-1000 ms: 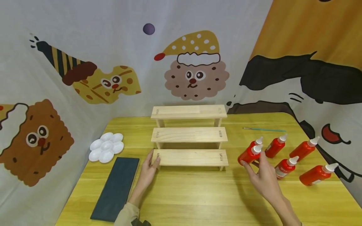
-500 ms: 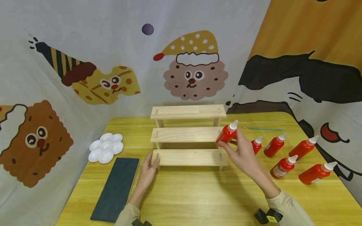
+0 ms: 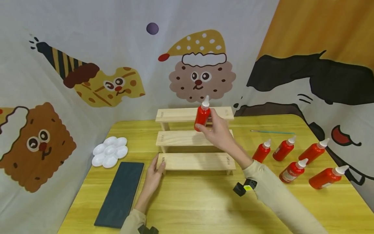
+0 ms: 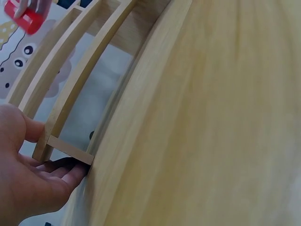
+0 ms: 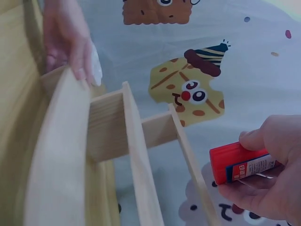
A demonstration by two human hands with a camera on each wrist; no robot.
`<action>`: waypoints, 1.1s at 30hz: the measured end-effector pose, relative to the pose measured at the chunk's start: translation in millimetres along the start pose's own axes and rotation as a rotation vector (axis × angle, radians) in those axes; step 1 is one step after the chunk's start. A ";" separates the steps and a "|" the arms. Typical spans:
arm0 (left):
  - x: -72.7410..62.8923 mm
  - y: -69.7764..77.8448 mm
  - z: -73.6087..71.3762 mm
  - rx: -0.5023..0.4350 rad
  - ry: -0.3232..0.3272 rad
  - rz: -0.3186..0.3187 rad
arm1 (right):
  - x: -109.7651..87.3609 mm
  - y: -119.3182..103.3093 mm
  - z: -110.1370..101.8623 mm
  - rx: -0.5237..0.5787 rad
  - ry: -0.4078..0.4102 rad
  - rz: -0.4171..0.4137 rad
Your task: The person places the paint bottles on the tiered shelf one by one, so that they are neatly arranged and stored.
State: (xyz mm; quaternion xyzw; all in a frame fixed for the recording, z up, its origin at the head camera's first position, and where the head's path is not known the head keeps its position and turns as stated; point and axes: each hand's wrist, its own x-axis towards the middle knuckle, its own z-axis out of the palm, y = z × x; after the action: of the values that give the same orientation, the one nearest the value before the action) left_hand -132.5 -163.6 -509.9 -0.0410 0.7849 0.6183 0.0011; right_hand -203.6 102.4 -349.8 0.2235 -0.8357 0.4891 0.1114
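My right hand [image 3: 219,131] grips a red squeeze bottle [image 3: 202,117] with a white pointed cap, held up in front of the top two steps of a three-step wooden rack [image 3: 193,161]. Seen from the right wrist, the bottle [image 5: 235,162] is apart from the rack, its base and a label showing. My left hand [image 3: 153,177] holds the left end of the lowest step. The left wrist view shows the thumb [image 4: 34,130] against the step and the fingers around its end leg [image 4: 70,150].
Several more red bottles [image 3: 293,171] stand on the table's right side, with a thin paintbrush [image 3: 273,132] behind them. A white flower-shaped palette [image 3: 110,151] and a dark flat board [image 3: 120,195] lie at left. A printed curtain [image 3: 117,39] hangs behind the table.
My right hand has lifted the red bottle away from the others and carried it left and up to the rack's top steps. The left hand has stayed on the rack.
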 end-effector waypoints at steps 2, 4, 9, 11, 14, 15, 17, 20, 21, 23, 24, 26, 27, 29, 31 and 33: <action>-0.2 -0.7 -0.4 0.003 0.005 -0.007 | 14.0 -3.2 7.8 0.020 -0.020 0.007; 0.4 -1.2 -0.6 0.003 0.006 -0.016 | 27.5 -5.9 15.4 0.025 -0.036 0.014; 2.0 -2.3 -1.0 0.010 -0.005 -0.023 | 57.7 -9.4 35.3 0.016 -0.062 0.012; 1.5 -2.3 -1.2 0.012 -0.008 -0.023 | 67.5 -9.3 43.2 0.013 -0.066 0.006; 0.2 -1.4 -1.5 0.008 -0.008 -0.028 | 79.2 -9.5 53.7 0.009 -0.077 0.017; -0.3 -1.1 -1.6 0.005 -0.008 -0.028 | 82.6 -9.5 56.9 0.009 -0.081 0.021; -0.8 -0.6 -1.7 0.006 -0.007 -0.026 | 88.6 -10.2 62.5 0.007 -0.082 0.030; -0.8 0.4 -0.3 0.009 -0.016 -0.025 | 95.3 -9.5 68.7 -0.005 -0.078 0.049; -0.9 0.3 0.3 0.014 -0.019 -0.025 | 96.7 -9.1 70.3 -0.013 -0.079 0.053; -1.3 -0.3 1.1 0.020 -0.017 -0.028 | 98.6 -8.0 73.7 -0.027 -0.087 0.054; -1.7 -0.7 1.2 0.022 -0.016 -0.031 | 99.3 -7.1 75.4 -0.038 -0.093 0.055; -2.3 -1.3 1.1 0.030 -0.012 -0.035 | 100.1 -5.6 78.0 -0.055 -0.094 0.053; -2.4 -1.7 1.0 0.033 -0.011 -0.036 | 100.0 -5.2 78.9 -0.057 -0.092 0.055; -2.3 -1.7 0.6 0.036 -0.014 -0.035 | 100.1 -4.2 80.2 -0.061 -0.082 0.057; -2.1 -1.3 0.3 0.040 -0.015 -0.036 | 99.6 -4.1 80.2 -0.059 -0.084 0.062; -1.8 -0.4 -0.2 0.044 -0.014 -0.036 | 98.8 -4.8 79.6 -0.052 -0.095 0.061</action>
State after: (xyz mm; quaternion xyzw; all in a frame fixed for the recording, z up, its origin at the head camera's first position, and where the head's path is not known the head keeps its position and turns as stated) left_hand -130.7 -163.7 -510.2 -0.0506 0.7973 0.6012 0.0186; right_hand -285.3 5.2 -345.6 0.2181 -0.8589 0.4591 0.0625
